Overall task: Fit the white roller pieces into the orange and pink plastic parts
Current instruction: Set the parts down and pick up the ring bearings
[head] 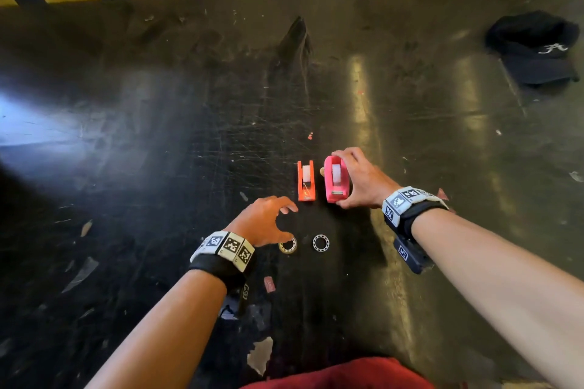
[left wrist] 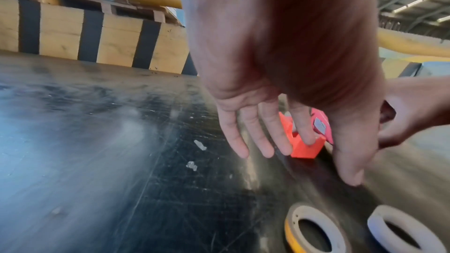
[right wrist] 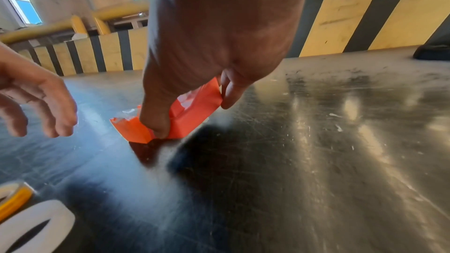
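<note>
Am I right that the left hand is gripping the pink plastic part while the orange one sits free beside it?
Not quite: the head view shows the right hand gripping the pink plastic part. The left hand hovers open, holding nothing. The orange part does sit free beside it.

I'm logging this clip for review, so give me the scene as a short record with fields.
surface: dark scratched floor
orange part: on the floor, white roller seated in it
pink part: beside the orange one, white roller inside
right hand: grips the pink part
left hand: holds nothing, fingers spread above the floor
tape rolls: yellow-edged roll, white roll, lying flat
far right: black cap
</note>
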Available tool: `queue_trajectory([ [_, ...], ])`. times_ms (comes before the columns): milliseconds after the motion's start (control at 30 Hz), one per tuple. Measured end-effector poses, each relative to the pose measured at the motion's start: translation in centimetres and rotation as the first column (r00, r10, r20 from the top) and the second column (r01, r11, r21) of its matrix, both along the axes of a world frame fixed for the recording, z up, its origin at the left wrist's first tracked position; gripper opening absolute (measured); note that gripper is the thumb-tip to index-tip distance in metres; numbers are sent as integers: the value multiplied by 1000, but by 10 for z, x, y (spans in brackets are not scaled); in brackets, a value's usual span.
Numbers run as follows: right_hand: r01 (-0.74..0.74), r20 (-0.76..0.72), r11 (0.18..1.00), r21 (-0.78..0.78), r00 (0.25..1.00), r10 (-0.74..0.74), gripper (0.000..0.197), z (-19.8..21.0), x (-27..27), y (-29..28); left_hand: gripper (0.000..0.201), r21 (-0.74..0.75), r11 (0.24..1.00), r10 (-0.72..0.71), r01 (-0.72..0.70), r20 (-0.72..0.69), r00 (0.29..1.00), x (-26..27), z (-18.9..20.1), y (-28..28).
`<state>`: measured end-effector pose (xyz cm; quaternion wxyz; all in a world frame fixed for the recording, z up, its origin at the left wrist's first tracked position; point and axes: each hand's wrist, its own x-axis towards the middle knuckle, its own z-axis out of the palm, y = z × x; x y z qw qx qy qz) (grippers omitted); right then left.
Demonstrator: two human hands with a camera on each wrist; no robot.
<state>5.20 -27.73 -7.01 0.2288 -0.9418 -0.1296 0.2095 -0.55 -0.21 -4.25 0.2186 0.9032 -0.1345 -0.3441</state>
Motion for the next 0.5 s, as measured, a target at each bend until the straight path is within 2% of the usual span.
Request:
queue_trajectory([
  [133, 19, -40, 1000, -2, 999, -19, 116, -15, 5, 3, 72, 77, 995, -52, 57, -67, 996, -1, -12, -5],
  [300, 44, -57, 999, -10, 997, -45, 116, -19, 3, 2, 71, 121, 986, -109, 118, -82, 991, -4, -22, -8],
  [400, 44, -64, 998, -35, 997, -46, 123, -13, -2, 6, 69, 142, 981, -127, 135, -62, 990, -9, -28, -7],
  [467, 41, 60, 998, -45, 997, -38, 123, -6, -15, 11, 64, 143, 982, -119, 121, -19, 993, -13, -31, -4],
  [500, 16, 172, 999, -42, 985, -9, 114, -3, -24, 14, 59, 138, 984, -115, 114, -3, 993, -15, -32, -3],
])
